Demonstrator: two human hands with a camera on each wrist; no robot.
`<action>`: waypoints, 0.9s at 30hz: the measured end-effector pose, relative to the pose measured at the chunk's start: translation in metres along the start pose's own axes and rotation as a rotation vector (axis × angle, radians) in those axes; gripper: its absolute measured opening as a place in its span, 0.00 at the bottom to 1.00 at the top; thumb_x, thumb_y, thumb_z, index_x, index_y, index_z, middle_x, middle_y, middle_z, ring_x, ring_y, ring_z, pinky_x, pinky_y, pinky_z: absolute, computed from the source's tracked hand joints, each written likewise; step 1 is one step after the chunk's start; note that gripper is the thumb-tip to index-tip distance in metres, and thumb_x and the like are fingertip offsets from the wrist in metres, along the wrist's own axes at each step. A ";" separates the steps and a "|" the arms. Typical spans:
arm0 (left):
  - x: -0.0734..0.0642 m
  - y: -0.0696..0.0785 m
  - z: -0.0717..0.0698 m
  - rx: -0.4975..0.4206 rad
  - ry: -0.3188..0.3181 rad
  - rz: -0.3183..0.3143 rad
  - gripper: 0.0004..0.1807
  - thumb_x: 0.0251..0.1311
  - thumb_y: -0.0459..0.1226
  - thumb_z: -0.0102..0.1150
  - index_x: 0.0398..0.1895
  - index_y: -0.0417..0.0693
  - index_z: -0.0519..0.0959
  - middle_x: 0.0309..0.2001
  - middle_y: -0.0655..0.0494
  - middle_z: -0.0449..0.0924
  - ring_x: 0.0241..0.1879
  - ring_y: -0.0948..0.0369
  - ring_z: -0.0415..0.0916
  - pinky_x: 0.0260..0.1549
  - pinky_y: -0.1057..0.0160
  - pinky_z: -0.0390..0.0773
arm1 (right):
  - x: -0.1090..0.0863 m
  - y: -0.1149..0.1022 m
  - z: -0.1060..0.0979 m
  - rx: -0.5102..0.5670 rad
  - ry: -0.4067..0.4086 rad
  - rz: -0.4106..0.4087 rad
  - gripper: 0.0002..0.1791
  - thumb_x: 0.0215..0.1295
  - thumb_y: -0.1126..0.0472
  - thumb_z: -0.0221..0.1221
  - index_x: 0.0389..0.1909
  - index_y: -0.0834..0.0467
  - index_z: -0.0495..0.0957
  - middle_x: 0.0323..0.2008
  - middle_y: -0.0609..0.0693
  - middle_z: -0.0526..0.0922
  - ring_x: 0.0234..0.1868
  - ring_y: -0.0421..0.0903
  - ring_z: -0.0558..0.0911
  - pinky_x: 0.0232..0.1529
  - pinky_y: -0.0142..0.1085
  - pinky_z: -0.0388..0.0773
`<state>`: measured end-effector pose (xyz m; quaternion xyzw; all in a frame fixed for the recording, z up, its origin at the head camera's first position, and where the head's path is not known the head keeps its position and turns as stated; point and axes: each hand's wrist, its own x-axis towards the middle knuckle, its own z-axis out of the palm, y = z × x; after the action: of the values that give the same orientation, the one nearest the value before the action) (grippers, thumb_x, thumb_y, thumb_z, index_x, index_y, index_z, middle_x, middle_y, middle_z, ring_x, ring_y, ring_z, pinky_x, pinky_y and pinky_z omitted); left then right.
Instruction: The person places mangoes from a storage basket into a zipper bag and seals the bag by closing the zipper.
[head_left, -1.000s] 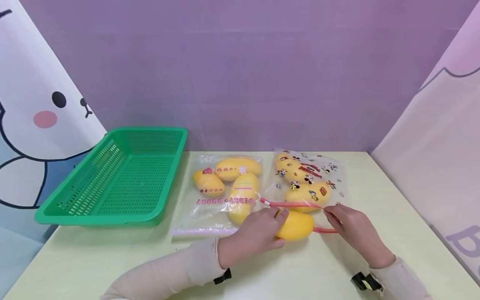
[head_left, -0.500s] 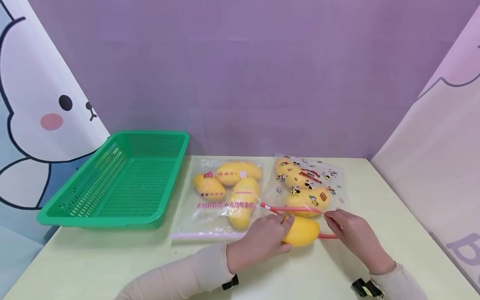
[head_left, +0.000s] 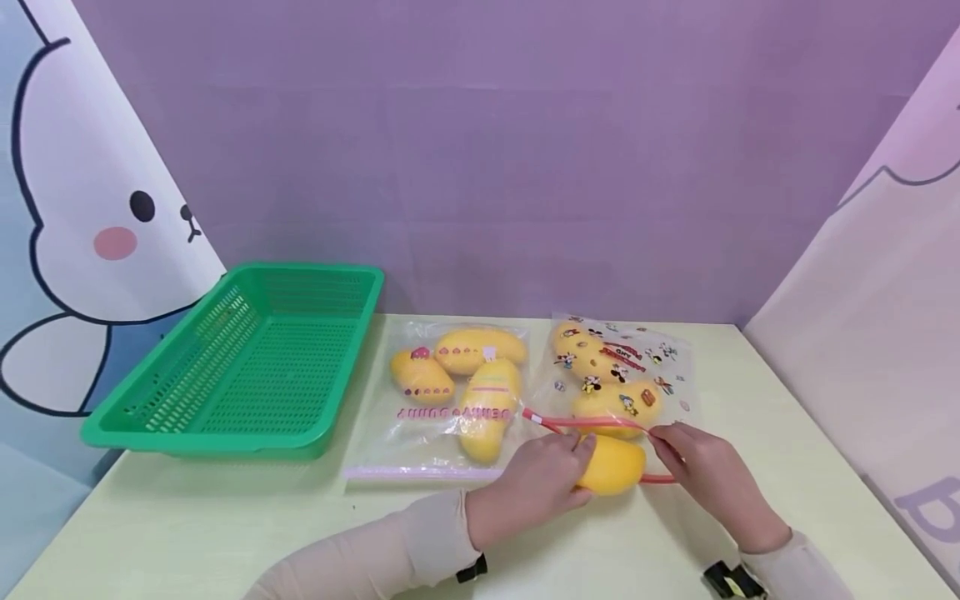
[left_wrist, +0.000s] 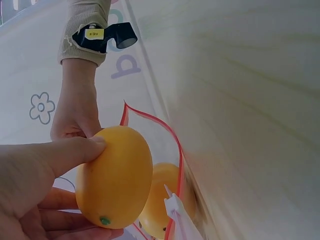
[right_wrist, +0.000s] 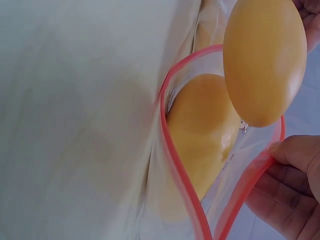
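My left hand (head_left: 536, 481) grips a yellow mango (head_left: 613, 465) between thumb and fingers, just in front of the mouth of a printed zip bag (head_left: 678, 367). In the left wrist view, a small green stem spot shows at one end of the mango (left_wrist: 117, 175). The bag's red zip edge (right_wrist: 172, 145) gapes in a loop in the right wrist view. There my right hand (right_wrist: 292, 185) pinches that edge. Inside this bag lie a near mango (head_left: 618, 404) and more yellow fruit (head_left: 581, 350) behind it, partly overlapped by the print.
Left of the printed bag, a clear bag (head_left: 375, 442) with a lilac zip strip lies flat, holding three mangoes (head_left: 483, 417). A green perforated basket (head_left: 300, 379) stands at the table's left. A purple backdrop (head_left: 480, 167) rises behind the table (head_left: 405, 558).
My left hand has carried the mango slightly to the right, closer to the right hand along the bag's mouth. The right hand keeps its pinch. The head view has shifted a little.
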<state>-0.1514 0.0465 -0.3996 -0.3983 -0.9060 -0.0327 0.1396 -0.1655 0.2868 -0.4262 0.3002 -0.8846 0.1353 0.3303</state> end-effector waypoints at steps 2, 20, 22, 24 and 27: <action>0.000 0.001 0.002 0.002 0.004 0.002 0.32 0.53 0.52 0.64 0.57 0.42 0.75 0.47 0.51 0.81 0.41 0.62 0.79 0.39 0.68 0.78 | -0.001 0.000 0.000 -0.001 0.001 0.001 0.35 0.71 0.40 0.32 0.29 0.61 0.81 0.22 0.47 0.81 0.20 0.38 0.75 0.21 0.33 0.77; 0.008 0.005 0.005 0.063 -0.062 -0.026 0.30 0.55 0.53 0.63 0.60 0.53 0.73 0.51 0.51 0.79 0.47 0.60 0.78 0.36 0.67 0.80 | 0.002 -0.001 -0.001 0.024 -0.033 0.020 0.36 0.69 0.39 0.32 0.29 0.61 0.81 0.23 0.48 0.82 0.20 0.37 0.75 0.21 0.30 0.77; 0.009 0.006 0.004 0.051 -0.084 -0.032 0.29 0.56 0.52 0.63 0.62 0.57 0.72 0.53 0.50 0.78 0.51 0.59 0.77 0.35 0.65 0.81 | 0.002 -0.002 -0.002 0.023 -0.037 0.024 0.36 0.69 0.39 0.32 0.30 0.61 0.81 0.23 0.48 0.82 0.20 0.37 0.75 0.21 0.30 0.77; 0.011 0.007 0.003 0.036 -0.106 -0.037 0.29 0.56 0.51 0.62 0.63 0.61 0.71 0.55 0.49 0.77 0.54 0.57 0.75 0.36 0.63 0.81 | 0.003 -0.002 -0.002 0.022 -0.042 0.028 0.36 0.68 0.39 0.32 0.30 0.61 0.81 0.23 0.48 0.82 0.21 0.38 0.75 0.22 0.30 0.77; 0.013 0.008 0.002 0.043 -0.117 -0.031 0.29 0.56 0.51 0.62 0.62 0.63 0.72 0.55 0.50 0.77 0.52 0.58 0.76 0.34 0.64 0.81 | 0.003 -0.002 -0.002 0.027 -0.047 0.034 0.37 0.67 0.39 0.31 0.30 0.61 0.81 0.23 0.48 0.82 0.21 0.38 0.75 0.22 0.30 0.77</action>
<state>-0.1544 0.0615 -0.3978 -0.3825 -0.9191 0.0080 0.0944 -0.1645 0.2849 -0.4224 0.2928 -0.8951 0.1456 0.3033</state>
